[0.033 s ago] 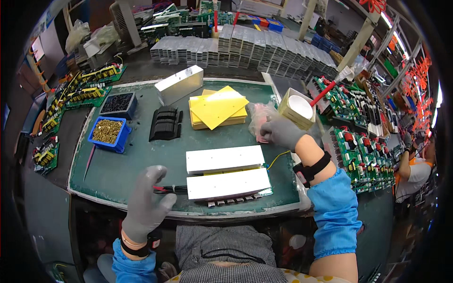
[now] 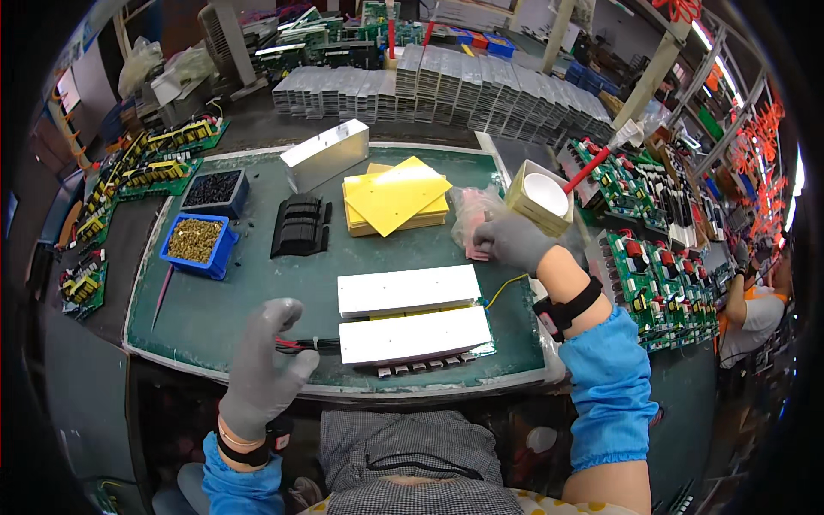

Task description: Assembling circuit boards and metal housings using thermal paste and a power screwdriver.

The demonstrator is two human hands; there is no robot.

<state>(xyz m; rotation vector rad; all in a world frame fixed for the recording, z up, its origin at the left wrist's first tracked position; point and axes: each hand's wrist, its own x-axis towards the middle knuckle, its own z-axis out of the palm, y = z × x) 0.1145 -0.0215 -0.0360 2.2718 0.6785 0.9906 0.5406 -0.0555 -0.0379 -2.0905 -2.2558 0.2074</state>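
Observation:
My left hand (image 2: 266, 369), in a grey glove, hovers over the front edge of the green mat with thumb and fingers curved apart, holding nothing. It is nearest to red and black wires (image 2: 307, 346) that run from a circuit board assembly topped by two long silver metal plates (image 2: 412, 336). My right hand (image 2: 518, 243), also gloved, reaches to a clear plastic bag (image 2: 470, 206) with pink pieces (image 2: 475, 243) at the right of the mat. Its fingers are bent together at the pink pieces; what they pinch is hidden.
Beyond the plates lie yellow sheets (image 2: 395, 196), black strips (image 2: 300, 226) and a silver block (image 2: 326, 156). At left are a blue bin of brass-coloured screws (image 2: 199, 240) and a bin of black parts (image 2: 215, 189). A white tub (image 2: 544, 197) with a red-handled brush stands right. Circuit boards (image 2: 657, 279) line the right side.
My left hand has shifted very slightly. Nothing else visibly differs.

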